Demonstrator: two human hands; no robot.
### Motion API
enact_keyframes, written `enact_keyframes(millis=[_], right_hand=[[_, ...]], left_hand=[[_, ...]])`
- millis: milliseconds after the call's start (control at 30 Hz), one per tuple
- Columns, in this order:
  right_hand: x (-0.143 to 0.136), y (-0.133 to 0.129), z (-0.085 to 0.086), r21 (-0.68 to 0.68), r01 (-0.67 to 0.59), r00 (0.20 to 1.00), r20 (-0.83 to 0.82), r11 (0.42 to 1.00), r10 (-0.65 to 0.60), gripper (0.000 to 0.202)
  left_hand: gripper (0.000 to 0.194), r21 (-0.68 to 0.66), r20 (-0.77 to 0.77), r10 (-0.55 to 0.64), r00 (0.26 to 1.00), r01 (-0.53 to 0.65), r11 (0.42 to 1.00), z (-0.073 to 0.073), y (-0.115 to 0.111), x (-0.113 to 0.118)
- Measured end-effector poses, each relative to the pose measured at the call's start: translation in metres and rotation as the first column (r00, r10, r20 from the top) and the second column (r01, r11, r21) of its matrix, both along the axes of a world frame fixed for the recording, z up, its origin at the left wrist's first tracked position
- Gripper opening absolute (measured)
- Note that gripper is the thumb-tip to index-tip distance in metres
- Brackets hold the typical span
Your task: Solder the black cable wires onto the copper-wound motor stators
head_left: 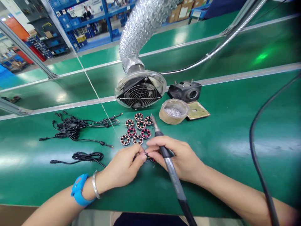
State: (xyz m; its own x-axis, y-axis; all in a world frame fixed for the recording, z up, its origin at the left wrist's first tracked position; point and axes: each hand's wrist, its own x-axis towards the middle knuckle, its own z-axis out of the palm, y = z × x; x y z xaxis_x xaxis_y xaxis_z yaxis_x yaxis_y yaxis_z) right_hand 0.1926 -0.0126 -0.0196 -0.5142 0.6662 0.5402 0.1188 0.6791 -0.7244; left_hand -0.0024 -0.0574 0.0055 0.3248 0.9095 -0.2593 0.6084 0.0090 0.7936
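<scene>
My left hand point(124, 166) pinches a thin wire point(144, 153) between thumb and forefinger. My right hand point(183, 157) grips a soldering iron point(174, 177), its tip pointing up and away from me. The thumb and forefinger of that hand also come together close to the wire. Under the fingertips lies a small motor stator point(152, 160) with red parts, mostly hidden. A coiled black cable point(88, 156) runs toward my left hand, which hides its end. Just beyond my hands sits a cluster of several ring-shaped stators point(140, 125) with copper or red windings.
Black cables point(70, 125) lie bundled at left. A fume extractor point(139, 94) with a foil duct point(138, 31) stands behind the stators. To its right are a round pot point(172, 120) of metallic bits, a sponge tray point(201, 111) and a black holder point(183, 91). A dark cord point(252, 141) hangs at right.
</scene>
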Motion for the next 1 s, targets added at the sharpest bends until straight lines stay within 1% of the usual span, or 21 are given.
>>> enact_keyframes(millis=[100, 233, 300, 367, 433, 533, 600, 667, 733, 867, 933, 1000], right_hand=[[-0.002, 0.0, -0.001, 0.051, 0.012, 1.0, -0.001, 0.999, -0.012, 0.031], [-0.006, -0.001, -0.005, 0.109, 0.063, 0.998, -0.032, 0.992, -0.06, 0.029], [-0.006, -0.001, -0.006, 0.141, 0.064, 0.998, -0.032, 0.988, -0.06, 0.026], [-0.002, -0.001, -0.003, 0.155, 0.064, 0.998, -0.012, 0.986, -0.063, 0.023], [0.006, -0.003, 0.003, 0.115, 0.093, 0.995, 0.016, 0.989, -0.095, 0.027], [0.022, -0.012, 0.016, 0.009, 0.16, 0.986, 0.05, 0.987, -0.16, 0.043], [0.032, -0.02, 0.022, -0.015, 0.182, 0.981, 0.065, 0.983, -0.18, 0.046], [0.038, -0.026, 0.023, -0.037, 0.197, 0.978, 0.076, 0.98, -0.194, 0.038], [0.041, -0.029, 0.019, -0.085, 0.222, 0.974, 0.075, 0.971, -0.216, 0.028], [0.04, -0.031, 0.008, -0.215, 0.261, 0.963, -0.016, 0.941, -0.27, 0.014], [0.039, -0.03, 0.006, -0.264, 0.258, 0.958, -0.056, 0.929, -0.282, 0.01], [0.038, -0.029, 0.007, -0.283, 0.247, 0.958, -0.074, 0.927, -0.278, 0.01]], left_hand=[[0.022, -0.059, 0.097, 0.043, 0.994, -0.037, 0.998, -0.005, 0.001, -0.002], [0.025, -0.197, 0.239, 0.102, 0.966, -0.055, 0.979, -0.013, 0.003, -0.002], [0.025, -0.239, 0.267, 0.137, 0.954, -0.072, 0.968, -0.016, 0.004, -0.001], [0.022, -0.244, 0.264, 0.183, 0.947, -0.118, 0.963, -0.017, 0.005, 0.0], [0.02, -0.234, 0.255, 0.214, 0.943, -0.155, 0.96, -0.017, 0.005, 0.001], [0.019, -0.229, 0.238, 0.227, 0.944, -0.173, 0.958, -0.017, 0.005, 0.003], [0.019, -0.215, 0.231, 0.225, 0.947, -0.176, 0.961, -0.016, 0.004, 0.004], [0.018, -0.189, 0.224, 0.224, 0.949, -0.183, 0.965, -0.016, 0.003, 0.004], [0.018, -0.164, 0.207, 0.225, 0.952, -0.193, 0.967, -0.016, 0.003, 0.005], [0.017, -0.129, 0.181, 0.223, 0.958, -0.201, 0.971, -0.016, 0.004, 0.007], [0.017, -0.123, 0.181, 0.223, 0.958, -0.203, 0.971, -0.015, 0.004, 0.008], [0.017, -0.131, 0.178, 0.226, 0.958, -0.204, 0.97, -0.015, 0.004, 0.008]])
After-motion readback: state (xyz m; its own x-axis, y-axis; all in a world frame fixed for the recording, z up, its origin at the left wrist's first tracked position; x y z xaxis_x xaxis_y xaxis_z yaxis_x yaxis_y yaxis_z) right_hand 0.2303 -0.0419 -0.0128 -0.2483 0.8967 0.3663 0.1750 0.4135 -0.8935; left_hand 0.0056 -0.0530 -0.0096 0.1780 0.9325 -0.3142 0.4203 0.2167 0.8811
